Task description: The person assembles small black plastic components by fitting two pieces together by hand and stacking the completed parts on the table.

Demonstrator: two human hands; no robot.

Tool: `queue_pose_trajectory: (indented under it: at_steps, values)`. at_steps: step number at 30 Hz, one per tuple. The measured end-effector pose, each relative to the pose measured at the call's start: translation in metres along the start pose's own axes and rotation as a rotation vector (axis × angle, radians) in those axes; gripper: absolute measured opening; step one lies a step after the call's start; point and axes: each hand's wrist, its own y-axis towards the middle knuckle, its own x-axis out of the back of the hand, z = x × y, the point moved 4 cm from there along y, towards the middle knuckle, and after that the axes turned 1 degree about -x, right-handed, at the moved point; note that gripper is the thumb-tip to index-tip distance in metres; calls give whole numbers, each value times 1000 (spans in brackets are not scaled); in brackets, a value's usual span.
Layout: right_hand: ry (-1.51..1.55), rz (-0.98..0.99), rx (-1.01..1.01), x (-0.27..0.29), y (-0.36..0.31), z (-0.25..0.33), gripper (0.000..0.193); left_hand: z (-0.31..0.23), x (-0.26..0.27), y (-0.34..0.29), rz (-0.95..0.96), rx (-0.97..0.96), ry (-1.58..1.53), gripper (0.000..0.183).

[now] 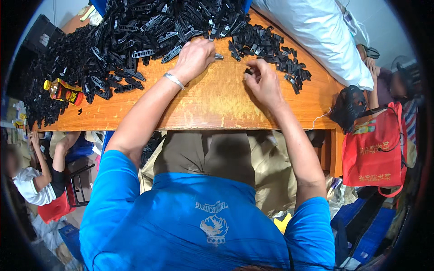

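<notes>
My left hand (194, 58), with a silver bracelet at the wrist, is at the near edge of a big pile of black plastic clip-like parts (172, 27). Its fingers are bent down and closed around a small black-and-silver piece (219, 57), whose end sticks out at the fingertips. To the right, my right hand (266, 83) hovers over the table with thumb and forefinger pinching a small black plastic piece (248, 71). Beyond that hand lies a looser spread of short black parts (271, 47).
The parts lie on a worn wooden table (217, 108). A yellow-capped bottle (63, 91) lies at left. A white sack (316, 36) rests at the far right. A red bag (375, 149) hangs by the right corner. Other people sit at left and far right.
</notes>
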Motion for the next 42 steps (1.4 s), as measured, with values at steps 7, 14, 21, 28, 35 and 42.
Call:
queue_pose_trajectory:
  at_steps: [7,14,21,28,35,42]
  values:
    - [-148,4,65,-17,-43,13,21,-28,15,-62,-74,-47,-176,23]
    - [-351,99,6,-36,-21,29,23,-7,23,-85,-94,177,-222,25]
    - [-154,55,58,-71,-1,37,19,-9,18,-89,-97,194,-339,23]
    - [-233,158,260,-83,25,33,17,-14,14,-83,-132,152,-365,20]
    - [-119,251,345,-84,8,36,18,-9,47,-112,73,269,-229,20]
    - [-270,-49,117,18,-10,-36,17,46,162,-207,394,754,-565,27]
